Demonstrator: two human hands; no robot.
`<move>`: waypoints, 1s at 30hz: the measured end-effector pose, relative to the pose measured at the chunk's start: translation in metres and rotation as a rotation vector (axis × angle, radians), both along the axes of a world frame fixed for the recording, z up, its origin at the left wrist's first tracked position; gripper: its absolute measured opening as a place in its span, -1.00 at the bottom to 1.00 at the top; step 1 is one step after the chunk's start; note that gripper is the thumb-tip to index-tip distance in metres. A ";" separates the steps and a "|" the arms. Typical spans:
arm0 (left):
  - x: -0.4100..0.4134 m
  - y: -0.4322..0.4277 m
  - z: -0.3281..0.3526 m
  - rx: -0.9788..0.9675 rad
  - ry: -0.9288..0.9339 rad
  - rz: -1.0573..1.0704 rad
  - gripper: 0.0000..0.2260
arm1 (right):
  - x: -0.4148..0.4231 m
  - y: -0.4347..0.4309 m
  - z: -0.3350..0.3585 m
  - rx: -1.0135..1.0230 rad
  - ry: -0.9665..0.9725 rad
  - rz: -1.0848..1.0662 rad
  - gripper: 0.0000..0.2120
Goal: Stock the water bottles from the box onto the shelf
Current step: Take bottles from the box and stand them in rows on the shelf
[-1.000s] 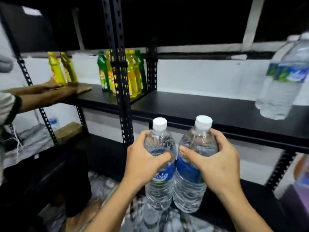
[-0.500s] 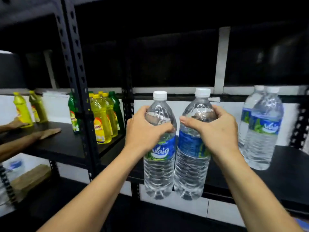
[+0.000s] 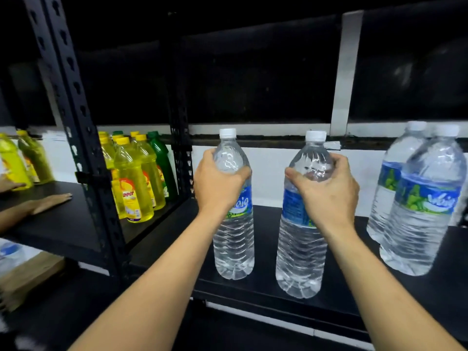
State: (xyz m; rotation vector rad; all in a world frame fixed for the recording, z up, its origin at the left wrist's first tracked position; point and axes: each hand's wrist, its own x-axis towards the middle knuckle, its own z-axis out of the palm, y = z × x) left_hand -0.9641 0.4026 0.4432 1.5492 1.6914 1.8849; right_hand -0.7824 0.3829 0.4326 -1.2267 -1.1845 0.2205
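Note:
My left hand [image 3: 219,184] grips the shoulder of a clear water bottle [image 3: 234,239] with a white cap and blue label. My right hand [image 3: 326,193] grips a second, matching water bottle [image 3: 300,257] the same way. Both bottles stand upright over the black shelf [image 3: 266,224], a gap between them; their bases sit at or just above the board near its front edge. Two more water bottles [image 3: 420,211] stand on the shelf at the right. The box is out of view.
A black perforated upright [image 3: 83,158] divides the shelving. Left of it stand several yellow and green bottles [image 3: 136,178]. Another person's hand [image 3: 49,200] lies flat on the left shelf. A cardboard piece [image 3: 27,277] sits on the lower left level.
Both bottles have moved forward from in front of the shelf to over the board and down to it. They were side by side and touching; now they are apart.

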 end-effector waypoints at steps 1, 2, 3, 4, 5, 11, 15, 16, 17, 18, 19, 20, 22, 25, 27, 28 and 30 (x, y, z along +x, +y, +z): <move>0.001 0.008 -0.002 0.025 -0.008 0.012 -0.46 | 0.000 0.009 -0.001 0.007 -0.004 0.001 -0.37; 0.002 0.015 -0.006 0.048 -0.001 0.031 -0.43 | -0.001 0.016 -0.002 0.016 -0.008 0.003 -0.37; 0.003 0.021 -0.009 0.070 0.015 0.054 -0.40 | -0.002 0.023 -0.003 0.030 -0.013 0.003 -0.36; 0.003 0.027 -0.013 0.094 0.032 0.074 -0.35 | -0.004 0.029 -0.005 0.051 -0.018 -0.001 -0.35; 0.003 0.031 -0.016 0.118 0.044 0.088 -0.31 | -0.006 0.035 -0.007 0.077 -0.025 -0.008 -0.34; -0.008 0.045 -0.028 0.206 0.023 0.078 -0.21 | -0.016 0.061 -0.017 0.168 -0.037 -0.067 -0.29; -0.014 0.045 -0.034 0.194 0.042 0.043 -0.18 | -0.018 0.068 -0.016 0.162 -0.059 -0.051 -0.31; -0.014 0.042 -0.035 0.183 0.060 0.021 -0.17 | -0.018 0.069 -0.016 0.159 -0.064 -0.040 -0.31; -0.014 0.037 -0.036 0.173 0.086 -0.008 -0.17 | -0.017 0.071 -0.016 0.157 -0.063 -0.025 -0.30; -0.013 0.033 -0.038 0.163 0.111 -0.037 -0.15 | -0.016 0.071 -0.016 0.151 -0.062 -0.007 -0.30; -0.013 0.030 -0.040 0.150 0.126 -0.064 -0.14 | -0.014 0.071 -0.017 0.143 -0.059 0.018 -0.29; -0.015 0.027 -0.042 0.135 0.134 -0.092 -0.14 | -0.011 0.069 -0.019 0.134 -0.058 0.048 -0.28; -0.019 0.025 -0.047 0.088 0.150 -0.148 -0.15 | -0.005 0.064 -0.024 0.096 -0.076 0.116 -0.23; -0.023 0.018 -0.059 0.050 0.294 -0.037 -0.20 | 0.006 0.049 -0.037 0.005 -0.110 0.208 -0.13; -0.021 0.008 -0.071 0.195 0.362 0.148 -0.35 | 0.014 0.041 -0.055 -0.086 -0.139 0.248 -0.16; -0.017 0.003 -0.079 0.294 0.380 0.202 -0.45 | 0.017 0.037 -0.068 -0.139 -0.146 0.271 -0.22; -0.003 -0.006 -0.096 0.431 0.420 0.154 -0.60 | 0.024 0.028 -0.094 -0.209 -0.113 0.328 -0.36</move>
